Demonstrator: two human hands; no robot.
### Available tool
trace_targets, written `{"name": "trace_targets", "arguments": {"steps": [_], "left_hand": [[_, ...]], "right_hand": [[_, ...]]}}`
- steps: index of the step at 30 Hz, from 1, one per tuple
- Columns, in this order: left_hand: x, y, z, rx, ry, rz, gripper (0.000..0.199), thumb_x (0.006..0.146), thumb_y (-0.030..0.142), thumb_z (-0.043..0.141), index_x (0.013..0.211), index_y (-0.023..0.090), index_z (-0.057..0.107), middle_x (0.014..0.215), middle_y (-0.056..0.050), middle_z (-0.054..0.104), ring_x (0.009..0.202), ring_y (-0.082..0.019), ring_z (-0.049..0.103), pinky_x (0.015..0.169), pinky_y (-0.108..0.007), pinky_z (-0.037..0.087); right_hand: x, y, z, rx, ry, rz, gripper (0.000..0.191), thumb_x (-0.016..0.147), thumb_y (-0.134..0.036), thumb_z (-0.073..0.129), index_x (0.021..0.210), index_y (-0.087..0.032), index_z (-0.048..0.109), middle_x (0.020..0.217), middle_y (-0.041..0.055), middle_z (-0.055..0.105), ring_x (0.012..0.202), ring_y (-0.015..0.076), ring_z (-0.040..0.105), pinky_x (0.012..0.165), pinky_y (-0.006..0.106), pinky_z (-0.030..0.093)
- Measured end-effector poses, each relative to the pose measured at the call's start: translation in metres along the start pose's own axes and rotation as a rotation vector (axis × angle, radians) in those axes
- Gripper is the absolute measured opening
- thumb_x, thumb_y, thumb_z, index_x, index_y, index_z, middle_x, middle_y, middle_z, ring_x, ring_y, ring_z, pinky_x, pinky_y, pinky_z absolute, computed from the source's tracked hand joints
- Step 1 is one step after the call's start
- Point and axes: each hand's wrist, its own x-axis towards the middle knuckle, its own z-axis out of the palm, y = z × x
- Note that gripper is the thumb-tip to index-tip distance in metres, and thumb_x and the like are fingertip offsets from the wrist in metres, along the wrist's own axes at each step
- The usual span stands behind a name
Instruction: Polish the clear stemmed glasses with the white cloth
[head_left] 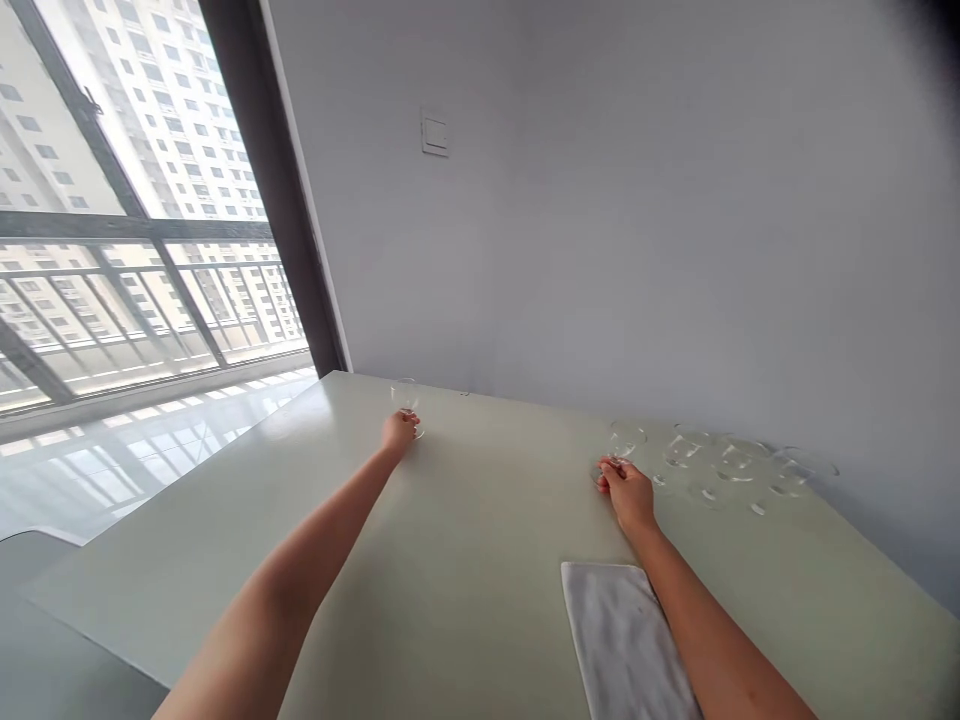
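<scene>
Left hand [400,432] grips left glass [404,394] and right hand [632,497] grips right glass [626,440], whose rightward swing could topple the far-right glasses [682,450] standing close by.

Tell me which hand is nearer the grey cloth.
Right. The right hand is just beyond the far edge of the grey cloth, holding a glass; the left hand is well off to the cloth's left and farther back.
</scene>
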Motion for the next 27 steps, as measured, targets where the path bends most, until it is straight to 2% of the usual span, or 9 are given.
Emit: {"name": "trace_targets", "arguments": {"steps": [3,6,9,13,15,18,21,24,27], "left_hand": [[0.016,-0.008,-0.037,0.006,0.052,-0.043,0.018,0.078,0.025,0.057,0.09,0.011,0.057,0.087,-0.006,0.061,0.067,-0.012,0.057,0.062,-0.027,0.047],[0.026,-0.012,-0.053,0.019,0.059,-0.075,0.029,0.084,0.032,0.05,0.106,0.013,0.053,0.101,-0.007,0.057,0.085,-0.015,0.057,0.073,-0.034,0.049],[0.031,-0.011,-0.056,0.037,0.065,-0.086,0.032,0.084,0.032,0.049,0.11,0.014,0.051,0.108,-0.008,0.054,0.091,-0.017,0.055,0.077,-0.037,0.048],[0.028,-0.004,-0.056,0.067,0.111,-0.07,0.029,0.083,0.03,0.051,0.106,0.013,0.053,0.103,-0.007,0.056,0.088,-0.016,0.056,0.075,-0.036,0.048],[0.019,0.001,-0.058,0.086,0.175,-0.048,0.03,0.078,0.022,0.057,0.105,0.013,0.053,0.102,-0.008,0.055,0.088,-0.018,0.056,0.075,-0.035,0.047],[-0.004,0.008,-0.059,0.108,0.309,0.017,0.047,0.071,0.013,0.058,0.116,0.016,0.045,0.113,-0.013,0.048,0.097,-0.022,0.052,0.079,-0.035,0.042],[-0.041,0.01,-0.044,0.107,0.294,0.11,0.046,0.074,0.013,0.051,0.119,0.02,0.042,0.118,-0.011,0.044,0.094,-0.018,0.051,0.08,-0.033,0.041],[-0.085,0.011,-0.009,0.088,0.064,0.197,0.031,0.072,0.014,0.051,0.102,0.02,0.055,0.105,-0.006,0.053,0.074,-0.012,0.053,0.073,-0.028,0.043],[-0.131,0.019,0.032,0.057,-0.193,0.265,0.025,0.069,0.022,0.059,0.093,0.022,0.062,0.096,-0.003,0.059,0.064,-0.01,0.052,0.064,-0.024,0.044]], "right_hand": [[0.001,0.003,-0.001,-0.019,-0.01,-0.006,0.035,0.061,-0.039,0.061,0.084,-0.013,0.06,0.084,0.0087,0.063,0.051,0.0094,0.053,0.047,0.023,0.048],[0.002,0.005,-0.002,-0.03,-0.024,-0.013,0.033,0.062,-0.039,0.061,0.083,-0.013,0.061,0.084,0.0088,0.064,0.051,0.0094,0.053,0.046,0.022,0.047],[0.002,0.005,-0.002,-0.043,-0.033,-0.023,0.034,0.061,-0.039,0.061,0.084,-0.013,0.062,0.085,0.0095,0.064,0.051,0.0095,0.053,0.045,0.022,0.047],[0.001,0.005,-0.001,-0.065,-0.047,-0.02,0.034,0.063,-0.038,0.059,0.086,-0.013,0.061,0.086,0.0098,0.064,0.051,0.0091,0.053,0.045,0.022,0.046],[0.0,0.004,-0.002,-0.074,-0.058,-0.022,0.034,0.063,-0.037,0.058,0.087,-0.013,0.061,0.087,0.0096,0.064,0.051,0.0093,0.054,0.046,0.022,0.046],[-0.002,0.003,-0.003,-0.134,-0.055,-0.053,0.035,0.065,-0.038,0.055,0.089,-0.013,0.06,0.089,0.01,0.063,0.053,0.0107,0.055,0.048,0.024,0.047],[-0.004,-0.005,-0.002,-0.291,-0.05,-0.13,0.035,0.068,-0.038,0.051,0.089,-0.012,0.061,0.094,0.0121,0.061,0.056,0.0125,0.055,0.048,0.026,0.047],[-0.013,-0.028,0.008,-0.382,-0.113,-0.203,0.028,0.068,-0.035,0.051,0.083,-0.014,0.062,0.091,0.011,0.061,0.058,0.0137,0.055,0.051,0.027,0.047],[-0.037,-0.064,0.028,-0.414,-0.259,-0.342,0.023,0.072,-0.033,0.049,0.084,-0.018,0.062,0.091,0.0077,0.062,0.064,0.0151,0.057,0.059,0.029,0.047]]}}
